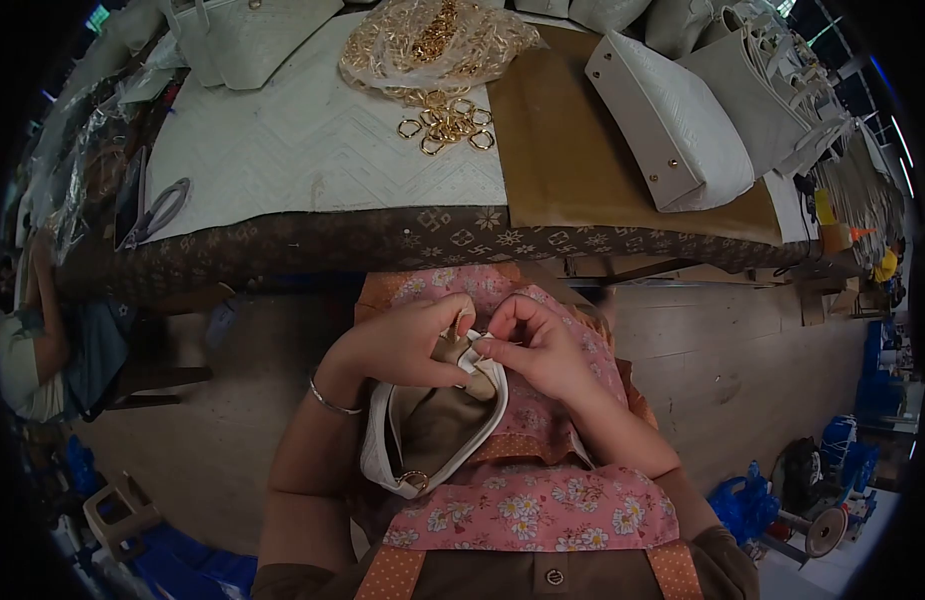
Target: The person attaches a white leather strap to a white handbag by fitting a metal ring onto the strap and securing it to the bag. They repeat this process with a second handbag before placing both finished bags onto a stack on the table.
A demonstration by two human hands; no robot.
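An off-white handbag [377, 440] rests on my lap with its mouth open, showing a beige-brown lining. A gold ring [414, 480] sits at the rim nearest my body. My left hand [407, 340], with a bangle at the wrist, grips the far rim, its thumb against the lining. Beside it my right hand [542, 352] is closed in a pinch on a small white tab [479, 347] at that same rim. The fingertips of both hands nearly meet there; whether a small ring lies between them is hidden.
Across the table [282, 235] ahead lie loose gold rings [447, 122], a clear plastic bag of gold hardware [437, 45], scissors [162, 212] and a brown sheet [552, 130]. White handbags [672, 120] stand at the right. At the left sits another person [42, 340].
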